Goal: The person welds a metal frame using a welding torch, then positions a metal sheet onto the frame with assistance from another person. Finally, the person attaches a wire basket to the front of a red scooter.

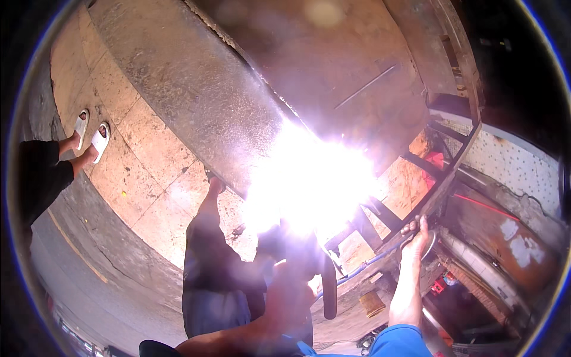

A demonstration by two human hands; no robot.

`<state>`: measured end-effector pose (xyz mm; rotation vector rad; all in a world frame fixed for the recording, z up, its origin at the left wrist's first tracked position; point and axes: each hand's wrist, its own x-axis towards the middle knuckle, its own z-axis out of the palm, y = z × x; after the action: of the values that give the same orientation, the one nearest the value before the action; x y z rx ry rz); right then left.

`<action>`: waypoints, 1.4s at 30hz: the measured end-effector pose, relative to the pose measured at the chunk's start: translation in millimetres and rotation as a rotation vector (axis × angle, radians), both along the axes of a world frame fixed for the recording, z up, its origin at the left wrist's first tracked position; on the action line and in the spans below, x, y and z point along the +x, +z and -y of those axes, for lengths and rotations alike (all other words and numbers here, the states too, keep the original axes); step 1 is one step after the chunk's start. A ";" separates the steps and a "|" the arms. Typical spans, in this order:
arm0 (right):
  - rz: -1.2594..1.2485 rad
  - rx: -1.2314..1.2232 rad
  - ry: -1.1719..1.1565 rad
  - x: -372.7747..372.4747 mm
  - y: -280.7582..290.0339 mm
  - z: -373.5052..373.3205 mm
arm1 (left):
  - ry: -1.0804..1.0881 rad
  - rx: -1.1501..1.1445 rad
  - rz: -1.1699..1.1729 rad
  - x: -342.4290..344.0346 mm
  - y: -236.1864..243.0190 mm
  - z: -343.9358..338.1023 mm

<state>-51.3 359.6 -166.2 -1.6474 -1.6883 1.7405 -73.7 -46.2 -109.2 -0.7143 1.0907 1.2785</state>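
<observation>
Arc glare [309,184] hides progress; exposed seam [257,70] between 2 steel plates [178,65] looks unfinished. Cannot tell my grips: left hand [290,297] below glare, right hand [415,239] at frame [458,159] edge.

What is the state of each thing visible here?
Glare, blinding white
Metal frame, partly uncovered
Left hand, partly hidden by glare, grip unclear
Right hand, partly curled, at the frame's edge
Blue cable, nearly straight
Thin rod, lying on brown sheet
White slippers, worn
</observation>
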 end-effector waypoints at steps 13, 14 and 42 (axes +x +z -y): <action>-0.068 -0.148 0.116 0.0 -0.7 -5.6 | 0.388 -0.118 -0.252 32.6 5.8 -5.4; -0.085 -0.163 0.113 1.7 -1.4 -7.6 | 0.397 -0.121 -0.231 34.6 4.6 -6.2; 0.030 0.023 0.021 3.2 -4.8 -5.6 | 0.307 -0.113 -0.250 26.9 -1.8 -8.0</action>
<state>-48.1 365.2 -171.0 -1.6600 -1.7379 1.7081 -46.7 -38.2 -110.9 -0.8471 1.2989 1.6090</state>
